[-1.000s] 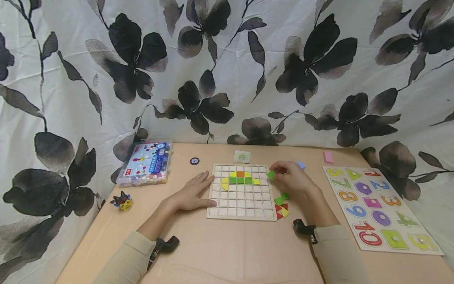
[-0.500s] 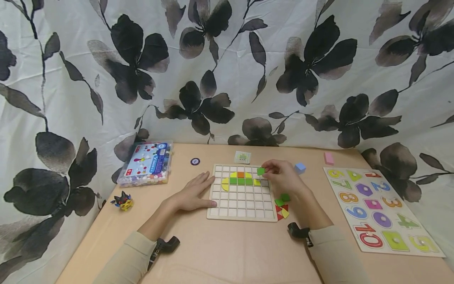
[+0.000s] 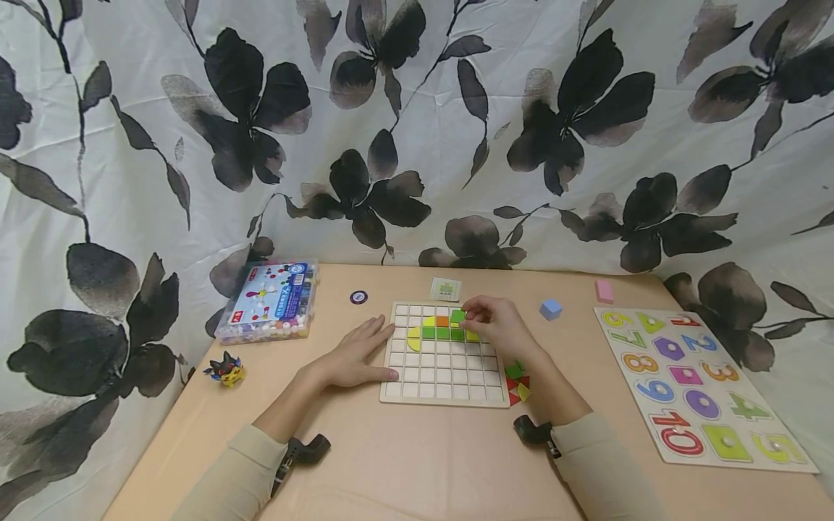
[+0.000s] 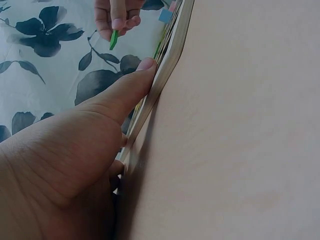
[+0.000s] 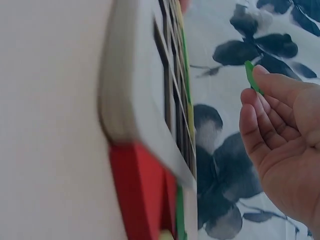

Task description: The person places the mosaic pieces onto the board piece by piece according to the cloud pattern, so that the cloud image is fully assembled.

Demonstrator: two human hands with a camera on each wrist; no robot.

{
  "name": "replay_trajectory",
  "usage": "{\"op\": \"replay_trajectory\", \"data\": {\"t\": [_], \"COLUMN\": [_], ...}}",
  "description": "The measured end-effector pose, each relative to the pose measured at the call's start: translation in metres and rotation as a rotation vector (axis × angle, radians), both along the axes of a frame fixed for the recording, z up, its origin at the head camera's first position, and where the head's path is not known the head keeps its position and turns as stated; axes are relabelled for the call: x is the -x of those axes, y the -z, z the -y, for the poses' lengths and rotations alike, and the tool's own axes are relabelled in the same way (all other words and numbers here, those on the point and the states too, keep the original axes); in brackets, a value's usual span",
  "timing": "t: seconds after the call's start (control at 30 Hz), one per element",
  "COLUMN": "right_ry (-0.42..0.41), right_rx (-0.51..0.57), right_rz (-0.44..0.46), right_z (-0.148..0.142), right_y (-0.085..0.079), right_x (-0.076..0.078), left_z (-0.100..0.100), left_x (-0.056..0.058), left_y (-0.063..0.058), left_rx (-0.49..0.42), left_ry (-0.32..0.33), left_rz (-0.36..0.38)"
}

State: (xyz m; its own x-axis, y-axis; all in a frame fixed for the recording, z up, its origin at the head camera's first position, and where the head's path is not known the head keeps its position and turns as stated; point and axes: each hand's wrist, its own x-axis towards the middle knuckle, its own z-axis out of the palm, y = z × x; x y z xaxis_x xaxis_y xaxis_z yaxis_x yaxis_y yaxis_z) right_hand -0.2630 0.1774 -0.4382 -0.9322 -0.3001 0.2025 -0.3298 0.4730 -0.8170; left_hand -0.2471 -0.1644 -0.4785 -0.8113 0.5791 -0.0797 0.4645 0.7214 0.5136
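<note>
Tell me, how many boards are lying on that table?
2: the gridded tile board, with the left hand at its left edge, and the number puzzle board, farther right. I see no sign of others hidden.

Two hands (image 3: 355, 354) are showing; one green piece (image 5: 250, 72) is being held; one grid board (image 3: 443, 367), one number board (image 3: 677, 414), one box (image 3: 267, 297), one toy figure (image 3: 226, 370), one disc (image 3: 358, 297), one card (image 3: 446, 289), one blue block (image 3: 550, 310) and one pink block (image 3: 604, 291) are sitting on one table (image 3: 443, 463).
</note>
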Motion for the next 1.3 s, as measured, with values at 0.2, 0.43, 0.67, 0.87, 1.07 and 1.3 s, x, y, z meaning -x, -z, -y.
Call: {"op": "replay_trajectory", "data": {"t": [0.2,0.43,0.67,0.87,1.07,1.3], "right_ry": [-0.018,-0.060,-0.107,-0.137,-0.162,-0.171], "right_rx": [-0.015,-0.032,-0.063,-0.134,-0.182,-0.218], "right_rz": [-0.019,-0.043,-0.005,0.040,0.027,0.006], "right_z": [0.019,0.032,0.041,0.045,0.046,0.050], "right_y": [0.003,0.009,0.016,0.024,0.028,0.030], "right_x": [-0.001,0.000,-0.002,-0.001,-0.003,-0.004], "left_z": [0.000,0.001,0.001,0.001,0.001,0.002], "left_x": [0.001,0.001,0.002,0.001,0.002,0.002], "left_y": [0.001,0.001,0.001,0.001,0.002,0.002], "left_rx": [0.014,0.002,0.015,0.005,0.007,0.010], "left_ry": [-0.001,0.006,-0.013,-0.018,-0.013,-0.012], "left_rz": [0.001,-0.002,0.022,0.020,0.014,0.009]}}
